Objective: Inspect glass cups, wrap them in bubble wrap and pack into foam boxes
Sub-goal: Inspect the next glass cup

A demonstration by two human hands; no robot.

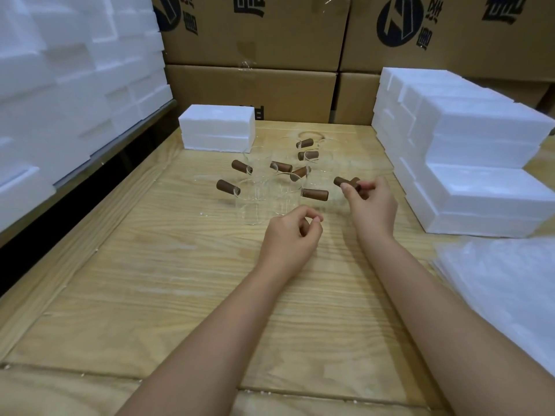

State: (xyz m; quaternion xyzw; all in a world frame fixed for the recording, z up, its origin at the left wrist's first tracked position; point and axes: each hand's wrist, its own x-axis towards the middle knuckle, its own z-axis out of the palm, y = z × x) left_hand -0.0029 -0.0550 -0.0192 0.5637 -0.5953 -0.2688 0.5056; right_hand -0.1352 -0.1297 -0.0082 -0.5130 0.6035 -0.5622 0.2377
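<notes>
our right hand (371, 202) is clamped on the brown wooden handle (344, 181) of one of the glass cups (255, 202), thumb and fingertips pinching it. the handle sticks out to the left of the hand, and the clear body of that cup is too faint for us to make out against the table (150, 280). our left hand (292, 232) sits a little nearer to us and to the left of the right one, low over the wood. its fingers are curled in, the thumb tip meets the forefinger, and we see nothing held in it. just beyond the left hand stand the other cups, a loose cluster of clear tumblers, each with a short brown handle pointing out sideways in its own direction. the nearest ones are just ahead of the left knuckles and the rest stand behind them. further out past the cluster, to the left of both hands, a single white foam box (217, 127) lies on the table with a seam round its middle. to the right of the right hand, apart from it, rises a stepped stack of foam boxes (468, 151), and beside our right forearm lies a pile of bubble wrap (510, 295) sheets. brown cardboard cartons (255, 40) form the wall beyond everything, and more white foam blocks (75, 85) are piled far to the left of the left hand.
</notes>
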